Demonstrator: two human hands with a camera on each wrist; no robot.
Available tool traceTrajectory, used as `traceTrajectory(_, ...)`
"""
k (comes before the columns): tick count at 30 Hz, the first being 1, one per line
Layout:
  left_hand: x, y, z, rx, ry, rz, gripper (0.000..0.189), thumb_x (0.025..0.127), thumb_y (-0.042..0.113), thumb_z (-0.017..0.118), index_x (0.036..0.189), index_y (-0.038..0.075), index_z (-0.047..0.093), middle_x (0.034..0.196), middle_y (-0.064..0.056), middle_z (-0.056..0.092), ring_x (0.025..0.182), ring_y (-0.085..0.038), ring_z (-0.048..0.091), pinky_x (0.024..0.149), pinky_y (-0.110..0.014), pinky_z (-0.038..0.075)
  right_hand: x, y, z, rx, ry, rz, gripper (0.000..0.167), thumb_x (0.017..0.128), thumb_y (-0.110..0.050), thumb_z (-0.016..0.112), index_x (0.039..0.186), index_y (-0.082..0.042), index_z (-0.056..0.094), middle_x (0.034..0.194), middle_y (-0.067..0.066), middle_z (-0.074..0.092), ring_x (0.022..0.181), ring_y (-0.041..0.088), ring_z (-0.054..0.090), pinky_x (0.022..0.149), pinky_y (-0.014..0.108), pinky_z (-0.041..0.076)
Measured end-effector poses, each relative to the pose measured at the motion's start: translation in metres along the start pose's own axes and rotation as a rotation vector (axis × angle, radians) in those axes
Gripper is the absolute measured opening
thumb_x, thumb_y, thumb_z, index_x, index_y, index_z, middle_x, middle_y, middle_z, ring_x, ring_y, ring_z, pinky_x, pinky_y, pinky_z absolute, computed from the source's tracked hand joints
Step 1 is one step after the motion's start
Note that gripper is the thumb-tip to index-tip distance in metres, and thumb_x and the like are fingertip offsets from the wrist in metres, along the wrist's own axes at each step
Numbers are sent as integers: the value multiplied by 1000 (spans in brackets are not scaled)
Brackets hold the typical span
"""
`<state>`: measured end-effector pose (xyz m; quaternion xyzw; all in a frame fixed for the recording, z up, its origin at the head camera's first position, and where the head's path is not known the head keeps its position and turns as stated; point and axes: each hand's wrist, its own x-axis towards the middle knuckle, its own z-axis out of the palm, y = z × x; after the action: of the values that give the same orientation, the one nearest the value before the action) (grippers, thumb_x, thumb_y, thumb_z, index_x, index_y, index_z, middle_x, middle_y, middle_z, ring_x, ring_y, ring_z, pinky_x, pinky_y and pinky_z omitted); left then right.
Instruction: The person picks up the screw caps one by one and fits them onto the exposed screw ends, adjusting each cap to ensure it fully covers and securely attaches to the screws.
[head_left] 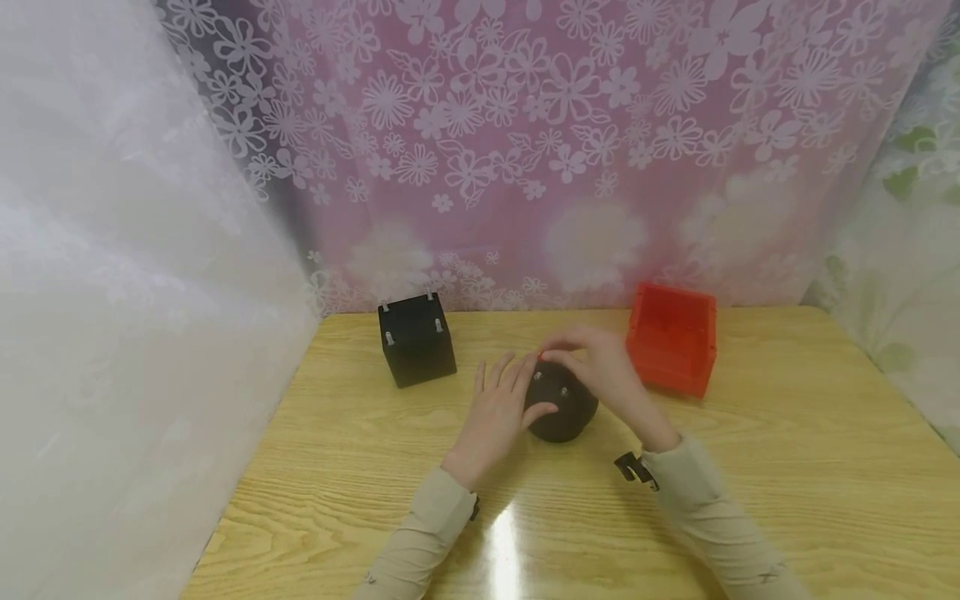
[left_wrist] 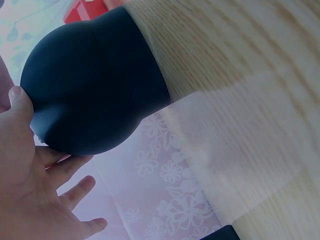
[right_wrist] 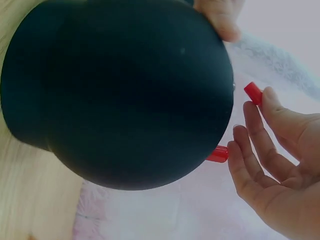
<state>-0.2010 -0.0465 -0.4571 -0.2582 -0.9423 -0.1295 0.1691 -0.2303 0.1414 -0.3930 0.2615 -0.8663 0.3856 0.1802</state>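
Note:
A black rounded piece [head_left: 561, 423] stands on the wooden table in front of me, metal pins [head_left: 565, 391] rising from its top. With its fingers extended, my left hand [head_left: 491, 421] touches the piece; the thumb lies along the near side, the index and middle fingers against the left side. My right hand [head_left: 596, 358] is over the far right of the top, pinching a small red cylinder [right_wrist: 253, 93] between thumb and index finger. In the right wrist view, that cylinder is just clear of the black surface. Another red cylinder [right_wrist: 218, 154] sticks out from the top, near the curled fingers.
A black box [head_left: 418, 354] with several metal pins on its upper face stands at the back left. Toward the back right lies an open red bin [head_left: 675, 379]. Floral curtains [head_left: 487, 167] hang behind the wooden table [head_left: 322, 467], and pale sheets flank both sides.

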Motion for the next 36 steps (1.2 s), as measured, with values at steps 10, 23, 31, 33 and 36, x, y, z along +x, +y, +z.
traceTrajectory(10,0,1,-1,-31,-5,2,77,97,57,53,159,17,31,156,-3,44,150,-30,30,122,-61,19,-2,-3,9,-257,-9,-201,12,82,-8,82,94,-6,80,87,6,74,87,30,67,82,47,56)
traceTrajectory(23,0,1,-2,-46,16,12,75,97,55,55,157,15,35,154,-5,46,147,-34,34,120,-63,21,-4,-4,11,-271,-7,-249,18,78,-13,86,93,-7,78,85,5,75,83,28,66,77,43,57)
traceTrajectory(31,0,0,-1,-53,18,12,73,97,56,55,156,18,35,154,-4,45,148,-34,33,120,-63,21,-5,-4,12,-305,-23,-256,17,79,-16,86,92,-7,78,87,5,74,85,27,65,78,42,58)
traceTrajectory(33,0,0,-1,-49,7,6,74,97,56,54,157,17,33,155,-4,45,148,-33,33,121,-63,20,-5,-4,11,-291,-25,-249,16,80,-15,85,93,-8,78,87,4,74,85,26,65,78,42,57)
traceTrajectory(36,0,0,-2,-34,-7,-2,77,98,56,53,159,16,31,155,-5,45,149,-32,32,121,-62,20,-4,-5,8,-258,-26,-217,13,84,-14,83,95,-8,79,88,3,75,86,25,66,81,41,56)
